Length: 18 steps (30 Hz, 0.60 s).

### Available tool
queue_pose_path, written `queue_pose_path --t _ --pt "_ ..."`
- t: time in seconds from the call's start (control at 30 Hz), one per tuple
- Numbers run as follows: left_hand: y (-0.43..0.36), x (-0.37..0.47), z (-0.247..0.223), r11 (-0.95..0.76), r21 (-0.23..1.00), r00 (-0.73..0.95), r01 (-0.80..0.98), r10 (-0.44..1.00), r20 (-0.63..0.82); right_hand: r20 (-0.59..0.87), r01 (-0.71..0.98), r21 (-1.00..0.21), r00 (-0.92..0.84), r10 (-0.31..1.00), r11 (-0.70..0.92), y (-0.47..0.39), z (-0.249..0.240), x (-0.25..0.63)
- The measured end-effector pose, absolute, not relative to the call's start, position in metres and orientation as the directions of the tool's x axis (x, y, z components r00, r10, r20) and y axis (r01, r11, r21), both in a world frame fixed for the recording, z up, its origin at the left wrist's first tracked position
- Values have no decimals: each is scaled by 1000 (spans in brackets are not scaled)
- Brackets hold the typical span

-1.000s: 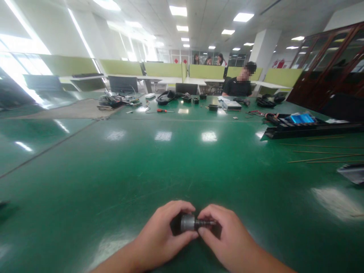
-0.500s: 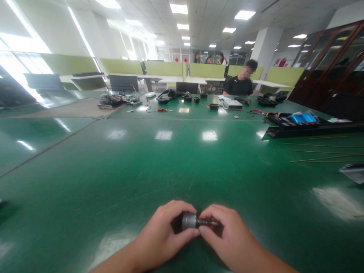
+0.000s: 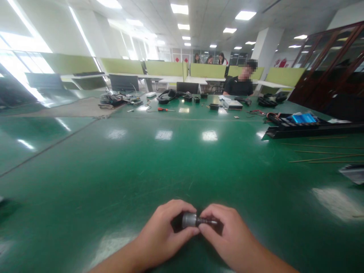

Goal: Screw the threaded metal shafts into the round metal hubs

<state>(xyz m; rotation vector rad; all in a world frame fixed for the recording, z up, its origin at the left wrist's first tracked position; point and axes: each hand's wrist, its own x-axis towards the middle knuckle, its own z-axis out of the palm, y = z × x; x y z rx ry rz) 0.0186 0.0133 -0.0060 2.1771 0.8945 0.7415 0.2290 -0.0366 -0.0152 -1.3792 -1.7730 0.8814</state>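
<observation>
A small grey metal cylinder with a thin, dark, ridged shaft point(image 3: 189, 220) lies sideways between my hands, close to the table's near side. My left hand point(image 3: 163, 231) is closed around the wide cylinder end, fingers over the top and thumb below. With finger and thumb, my right hand point(image 3: 226, 231) pinches the shaft where it leaves the cylinder. The shaft's bright tip points right, into the hollow of my right hand. Part of the cylinder's left end is in shadow behind my left fingers. Its exact kind I cannot make out.
The green tabletop point(image 3: 159, 163) spreads out ahead. Along its far side are an orange-handled screwdriver point(image 3: 163, 109), small black boxes point(image 3: 214, 106) and a heap of electronic parts point(image 3: 113, 99). Thin rods point(image 3: 327, 152) and a black rail point(image 3: 307, 131) lie right. A person point(image 3: 239, 86) sits opposite.
</observation>
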Motion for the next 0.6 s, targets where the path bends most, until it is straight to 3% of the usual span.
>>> queue_pose_path --t 0.6 --pt "12 18 -4 -560 748 602 355 750 276 96 497 -851 -171 981 170 -38 -8 230"
